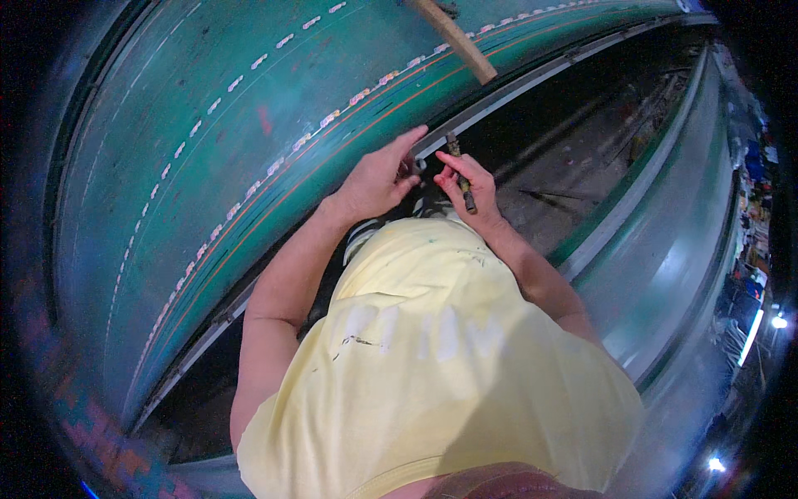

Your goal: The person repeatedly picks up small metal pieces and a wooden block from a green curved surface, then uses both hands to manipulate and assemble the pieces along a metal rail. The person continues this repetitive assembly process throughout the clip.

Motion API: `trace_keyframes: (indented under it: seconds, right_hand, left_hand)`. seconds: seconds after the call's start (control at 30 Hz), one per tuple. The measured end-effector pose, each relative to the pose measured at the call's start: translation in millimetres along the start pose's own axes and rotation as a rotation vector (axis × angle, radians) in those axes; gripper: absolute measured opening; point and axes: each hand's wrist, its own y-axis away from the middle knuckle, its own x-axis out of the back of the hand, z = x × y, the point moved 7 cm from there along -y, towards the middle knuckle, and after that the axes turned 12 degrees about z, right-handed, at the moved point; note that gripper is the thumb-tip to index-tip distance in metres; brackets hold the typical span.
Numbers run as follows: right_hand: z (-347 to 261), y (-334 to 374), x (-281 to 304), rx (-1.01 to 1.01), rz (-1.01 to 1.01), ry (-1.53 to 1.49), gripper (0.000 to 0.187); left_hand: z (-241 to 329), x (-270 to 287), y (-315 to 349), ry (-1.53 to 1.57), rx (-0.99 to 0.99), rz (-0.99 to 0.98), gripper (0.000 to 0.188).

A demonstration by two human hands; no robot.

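My left hand (378, 179) is at the rail (532, 81) along the near edge of a long green surface, its index finger stretched out. Its lower fingers and thumb curl at a small round pale piece (420, 165), too small to name. Just to the right, my right hand (472, 190) is closed around a short, stained stick-like tool (462, 185), dark at both ends and yellowish-brown between. The tool stands roughly lengthwise, its upper end rising past my fingers. The two hands are close together but apart.
The green surface (216, 158) bears a curved row of small pale marks and thin orange lines. A wooden bar (453, 40) reaches over its edge. A dark floor strip (573, 166) separates it from another long green surface (665, 249) at right. Cluttered goods and lamps line the far right.
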Motion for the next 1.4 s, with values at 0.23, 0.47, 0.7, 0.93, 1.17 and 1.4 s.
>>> trace_keyframes:
  seconds: [0.23,0.47,0.7,0.93,1.17,1.4]
  right_hand:
    - [5.6,-7.1,10.5,-0.162,-0.016,-0.069,0.039]
    - [35.1,-29.3,34.0,-0.222,-0.044,-0.215,0.03]
    - [105.5,-76.1,100.1,-0.364,0.137,-0.352,0.022]
    - [183.6,-135.2,218.9,-0.357,0.274,-0.35,0.025]
    - [241.8,-178.4,321.2,-0.418,0.41,-0.329,0.024]
    - [279.8,-216.9,350.6,-0.403,0.414,-0.275,0.023]
  left_hand:
    - [11.9,-20.8,-13.6,-0.003,-0.104,0.035,0.099]
    - [18.3,-35.4,-47.3,0.156,-0.123,-0.08,0.086]
    - [-18.7,-38.3,-194.6,0.052,0.076,0.306,0.07]
    - [-87.8,-30.8,-348.4,-0.33,0.474,0.784,0.094]
    - [-145.7,1.8,-354.2,-0.087,0.589,0.911,0.054]
    - [-122.9,70.8,-297.6,0.195,0.654,1.089,0.032]
